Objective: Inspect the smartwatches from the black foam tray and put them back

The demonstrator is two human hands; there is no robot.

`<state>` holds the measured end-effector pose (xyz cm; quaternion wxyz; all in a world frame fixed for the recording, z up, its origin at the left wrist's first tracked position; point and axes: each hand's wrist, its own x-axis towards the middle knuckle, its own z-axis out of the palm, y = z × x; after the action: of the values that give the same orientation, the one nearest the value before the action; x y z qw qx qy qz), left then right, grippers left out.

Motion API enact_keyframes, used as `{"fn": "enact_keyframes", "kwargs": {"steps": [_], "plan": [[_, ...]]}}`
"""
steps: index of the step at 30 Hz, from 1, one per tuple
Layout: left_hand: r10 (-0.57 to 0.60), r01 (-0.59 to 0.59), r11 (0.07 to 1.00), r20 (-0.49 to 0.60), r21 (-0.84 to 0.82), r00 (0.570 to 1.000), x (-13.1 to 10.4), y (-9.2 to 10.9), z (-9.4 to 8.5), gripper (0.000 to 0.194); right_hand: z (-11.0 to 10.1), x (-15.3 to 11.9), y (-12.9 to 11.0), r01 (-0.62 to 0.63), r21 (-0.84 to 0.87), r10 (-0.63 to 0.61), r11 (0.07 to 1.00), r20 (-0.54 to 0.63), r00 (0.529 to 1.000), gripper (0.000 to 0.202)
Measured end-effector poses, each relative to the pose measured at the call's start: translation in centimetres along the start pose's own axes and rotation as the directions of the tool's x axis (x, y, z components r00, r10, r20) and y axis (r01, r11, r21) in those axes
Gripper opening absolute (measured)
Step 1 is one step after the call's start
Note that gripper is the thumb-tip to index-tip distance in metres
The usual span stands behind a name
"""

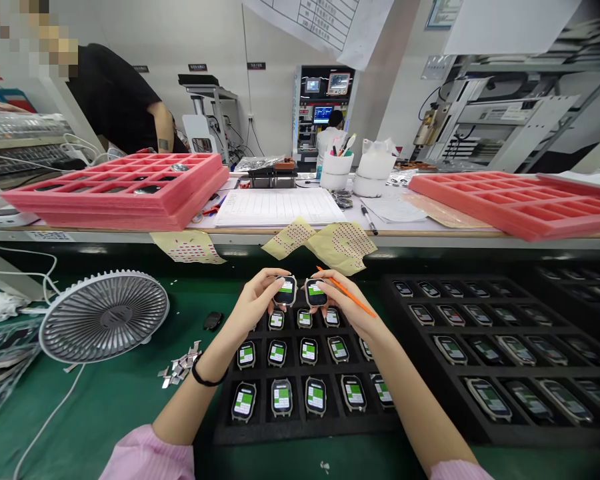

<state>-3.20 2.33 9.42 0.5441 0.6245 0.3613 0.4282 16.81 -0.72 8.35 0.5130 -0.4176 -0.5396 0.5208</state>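
My left hand (261,291) grips a smartwatch case (285,292) without a strap, its screen lit white and green, thumb over the glass. Close beside it, my right hand (344,298) grips a second smartwatch case (316,293) with a similar lit screen. An orange pencil-like stick (347,293) also rests in my right hand, slanting across its back. Both watches are held above the far rows of a black foam tray (265,430). In that tray's compartments lie several more lit watches (309,351). My forearms hide part of the tray.
A second black tray (420,373) of watches stands to the right. At left are a round fan (115,317), small silver pieces (180,365) and a dark watch-shaped piece (213,321). Pink foam trays (180,200) sit on the raised shelf. A person in black (117,100) bends beyond it.
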Motion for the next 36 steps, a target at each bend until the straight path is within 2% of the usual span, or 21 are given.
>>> {"fn": "enact_keyframes", "kwargs": {"steps": [6, 13, 19, 26, 31, 36], "plan": [[-0.012, 0.012, 1.0, -0.032, 0.01, 0.999, 0.2, -0.3, -0.1, 0.032, -0.2, 0.3, 0.4, -0.037, -0.021, 0.036, 0.999, -0.046, 0.998, 0.024], [0.004, -0.003, 1.0, 0.039, -0.009, 0.999, 0.1, -0.4, -0.2, 0.042, -0.6, 0.1, 0.3, 0.011, -0.026, -0.009, 1.0, 0.06, 0.998, 0.03], [0.019, -0.02, 1.0, 0.046, 0.013, 0.999, 0.1, -0.4, -0.2, 0.05, -0.9, 0.1, 0.2, 0.032, -0.041, -0.028, 0.999, 0.107, 0.994, 0.037], [-0.025, 0.025, 1.0, -0.001, 0.018, 1.0, -0.1, 0.3, -0.1, 0.035, -0.6, 0.1, -0.1, -0.002, -0.042, 0.003, 0.999, 0.025, 1.0, 0.028], [-0.073, 0.074, 0.997, -0.03, 0.017, 0.997, 0.0, 0.4, 0.1, 0.034, -0.2, 0.1, -0.3, -0.052, -0.035, 0.05, 0.998, -0.051, 0.997, 0.027], [-0.081, 0.081, 0.997, 0.005, 0.021, 0.997, -0.2, 0.6, 0.2, 0.034, -0.1, 0.0, -0.4, -0.07, -0.046, 0.069, 0.996, -0.028, 0.997, 0.026]]}}
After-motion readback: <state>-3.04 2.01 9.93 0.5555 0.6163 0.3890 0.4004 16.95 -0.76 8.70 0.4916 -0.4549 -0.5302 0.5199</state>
